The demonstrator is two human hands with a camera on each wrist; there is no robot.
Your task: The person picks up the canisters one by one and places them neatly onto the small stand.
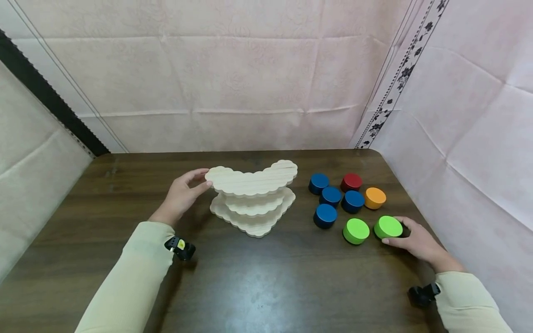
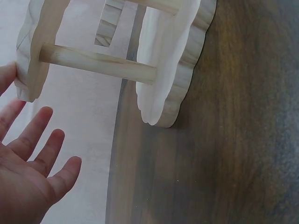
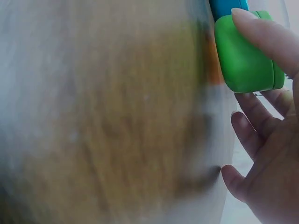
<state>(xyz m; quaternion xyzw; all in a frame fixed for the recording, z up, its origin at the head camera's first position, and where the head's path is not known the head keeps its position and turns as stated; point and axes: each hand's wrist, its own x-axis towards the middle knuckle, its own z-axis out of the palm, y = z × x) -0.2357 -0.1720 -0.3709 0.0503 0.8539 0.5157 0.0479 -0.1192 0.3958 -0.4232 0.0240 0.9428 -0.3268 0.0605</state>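
Observation:
A pale wooden tiered stand (image 1: 251,182) with scalloped shelves stands left of the table's middle. My left hand (image 1: 182,194) pinches the left end of its top shelf between thumb and forefinger, the other fingers spread. In the left wrist view, a round dowel (image 2: 100,64) joins the top shelf (image 2: 37,51) to the scalloped base (image 2: 180,70), which rests on the table. On the right, my right hand (image 1: 420,240) grips a small round green tub (image 1: 388,227) between thumb and fingers. The right wrist view shows a seam near one end of that green tub (image 3: 245,56).
Beside the held tub sits another green tub (image 1: 356,231). Behind are several blue tubs (image 1: 325,216), a red tub (image 1: 351,181) and an orange tub (image 1: 374,198), grouped closely on the dark wooden table (image 1: 250,291). Pale cloth (image 1: 250,74) hangs behind and at both sides.

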